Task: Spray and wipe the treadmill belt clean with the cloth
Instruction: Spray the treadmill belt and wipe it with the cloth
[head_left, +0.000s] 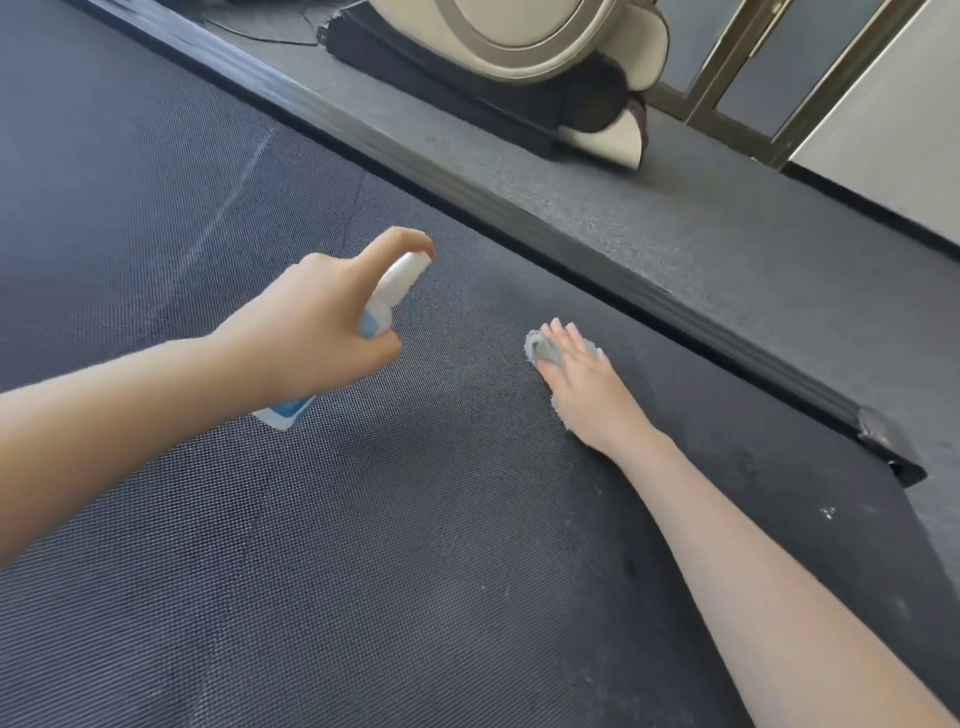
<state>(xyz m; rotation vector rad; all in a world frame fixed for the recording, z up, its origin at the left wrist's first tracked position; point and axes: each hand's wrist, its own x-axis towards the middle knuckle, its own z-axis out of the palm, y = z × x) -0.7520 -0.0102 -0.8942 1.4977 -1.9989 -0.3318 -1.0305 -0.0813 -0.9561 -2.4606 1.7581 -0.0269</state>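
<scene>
Treadmill belt (415, 545): dark grey, fine woven dot texture. Cloth (540, 351): pale grey. Spray bottle (387, 301): white, light-blue label.

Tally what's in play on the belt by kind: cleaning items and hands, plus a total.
Spray bottle: 1, gripped by the left hand
Cloth: 1, grey, under the flat right hand on the treadmill belt
Hands: 2
Total: 4
</scene>
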